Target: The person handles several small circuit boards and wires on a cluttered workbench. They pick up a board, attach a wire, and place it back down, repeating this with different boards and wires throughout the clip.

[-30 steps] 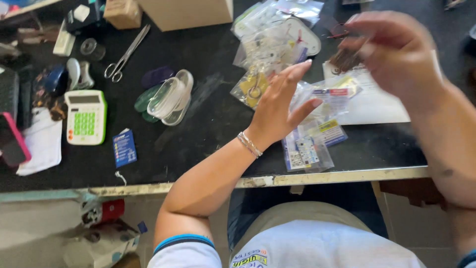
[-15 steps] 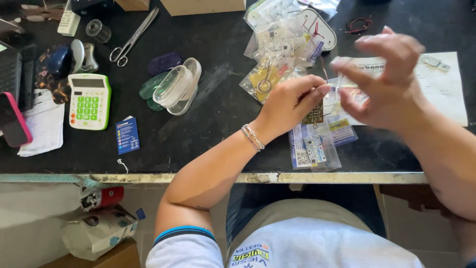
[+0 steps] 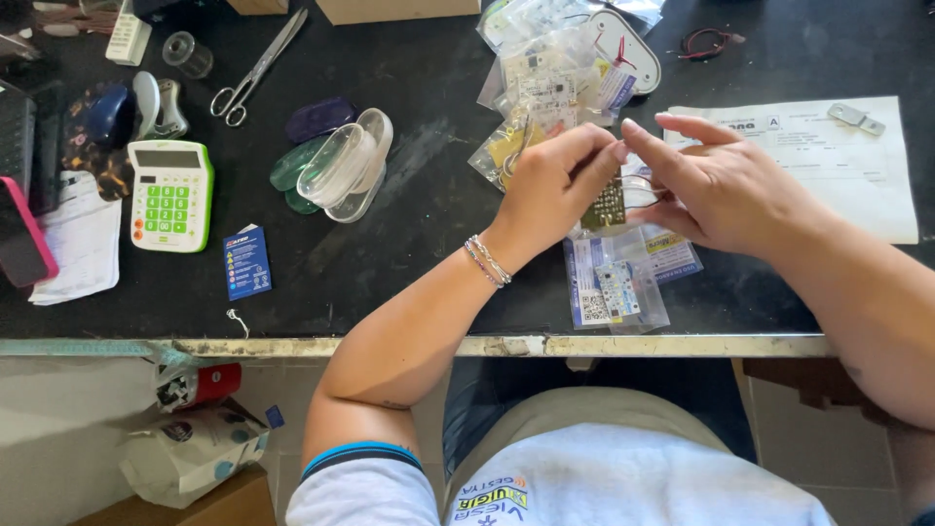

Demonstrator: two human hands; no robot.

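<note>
Above the pile of clear component bags near the front edge of the black worktable, both hands meet around a small circuit board. The left hand pinches the board's left edge between thumb and curled fingers. The right hand holds its fingers extended and close together towards the board, with thin wires running under them; whether its thumb presses the board I cannot tell.

Risks, as I judge them: the board is held in the air by an edge pinch only, so a slip would drop it onto the slick bags, from which it could slide off the table edge just in front. A tug on the wires could strain their joints. More bags of parts lie heaped just behind the board, and a sweeping wrist could scatter them. The paper sheet to the right of the board lies under the right forearm and could be dragged.
</note>
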